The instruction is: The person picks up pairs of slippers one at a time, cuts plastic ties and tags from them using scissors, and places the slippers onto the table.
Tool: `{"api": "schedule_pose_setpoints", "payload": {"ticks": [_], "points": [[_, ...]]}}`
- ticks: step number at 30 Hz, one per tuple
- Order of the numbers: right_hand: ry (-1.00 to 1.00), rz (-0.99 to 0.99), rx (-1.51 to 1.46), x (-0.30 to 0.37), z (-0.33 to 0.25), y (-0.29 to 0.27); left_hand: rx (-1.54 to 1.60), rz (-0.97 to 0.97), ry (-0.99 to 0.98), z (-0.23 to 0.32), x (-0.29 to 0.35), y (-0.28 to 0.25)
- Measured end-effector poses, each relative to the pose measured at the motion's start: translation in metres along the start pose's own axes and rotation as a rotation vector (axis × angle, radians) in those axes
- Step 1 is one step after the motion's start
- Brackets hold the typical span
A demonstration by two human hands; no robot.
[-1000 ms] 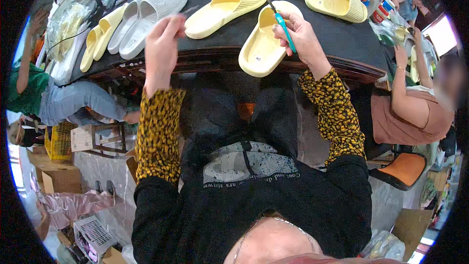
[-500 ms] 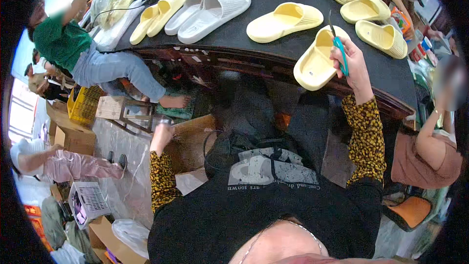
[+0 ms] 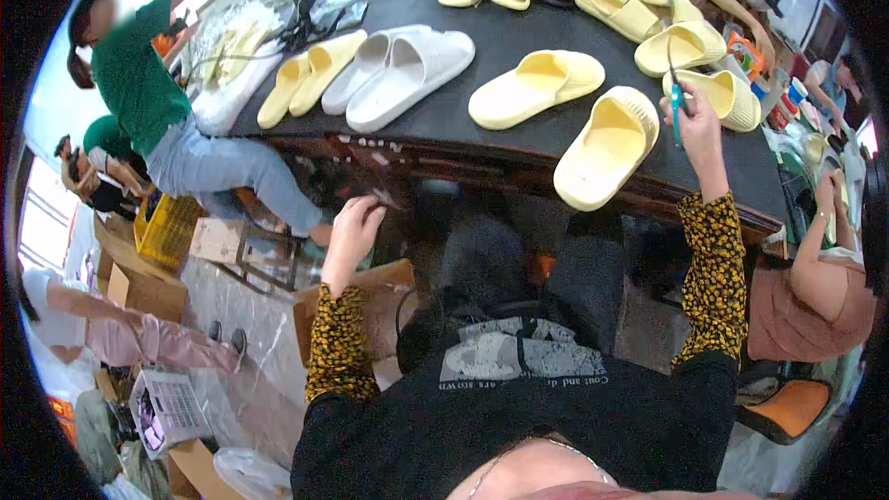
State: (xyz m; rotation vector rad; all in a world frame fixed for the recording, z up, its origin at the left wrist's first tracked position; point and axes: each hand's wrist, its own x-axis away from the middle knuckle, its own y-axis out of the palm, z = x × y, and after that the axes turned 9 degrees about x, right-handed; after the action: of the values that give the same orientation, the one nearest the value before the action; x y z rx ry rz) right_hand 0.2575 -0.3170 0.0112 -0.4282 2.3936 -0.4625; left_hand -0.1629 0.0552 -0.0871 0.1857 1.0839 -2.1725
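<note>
Grasping the teal-handled tool point(image 3: 677, 120) in the right hand point(image 3: 694, 120), steer its tip clear of the yellow slipper point(image 3: 607, 153) just left, at the table point(image 3: 440, 113) edge; cannot tell of any hold in the left hand point(image 3: 354, 233).

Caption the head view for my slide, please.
Right hand holding a teal-handled tool beside a yellow slipper at the edge of a dark table, left hand clear of it.

Shows a black-topped table point(image 3: 509, 28) with dark wooden edge across the upper frame. Has a wooden stool point(image 3: 219, 239) at left centre on a grey, light-veined floor point(image 3: 269, 324), and an orange-seated chair point(image 3: 792, 409) at lower right. Glares white at the far-left window point(image 3: 43, 245).
</note>
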Motion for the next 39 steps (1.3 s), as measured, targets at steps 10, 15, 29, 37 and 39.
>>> {"api": "schedule_pose_setpoints", "payload": {"ticks": [10, 15, 29, 37, 39], "points": [[-0.003, -0.08, 0.295, 0.007, -0.03, 0.007, -0.024, 0.032, 0.411, 0.127, -0.159, 0.073], [-0.226, -0.047, 0.493, 0.005, -0.031, 0.013, -0.259, -0.266, 0.241, 0.141, -0.184, 0.111], [0.208, -0.324, 0.027, -0.001, 0.014, 0.01, 0.176, -0.25, 0.09, 0.155, -0.119, 0.119], [0.14, -0.382, -0.019, 0.012, -0.023, 0.008, 0.84, -0.159, -0.232, 0.149, -0.032, 0.121], [0.077, -0.413, 0.011, 0.015, -0.039, 0.012, 0.972, -0.171, -0.308, 0.139, -0.024, 0.122]]}}
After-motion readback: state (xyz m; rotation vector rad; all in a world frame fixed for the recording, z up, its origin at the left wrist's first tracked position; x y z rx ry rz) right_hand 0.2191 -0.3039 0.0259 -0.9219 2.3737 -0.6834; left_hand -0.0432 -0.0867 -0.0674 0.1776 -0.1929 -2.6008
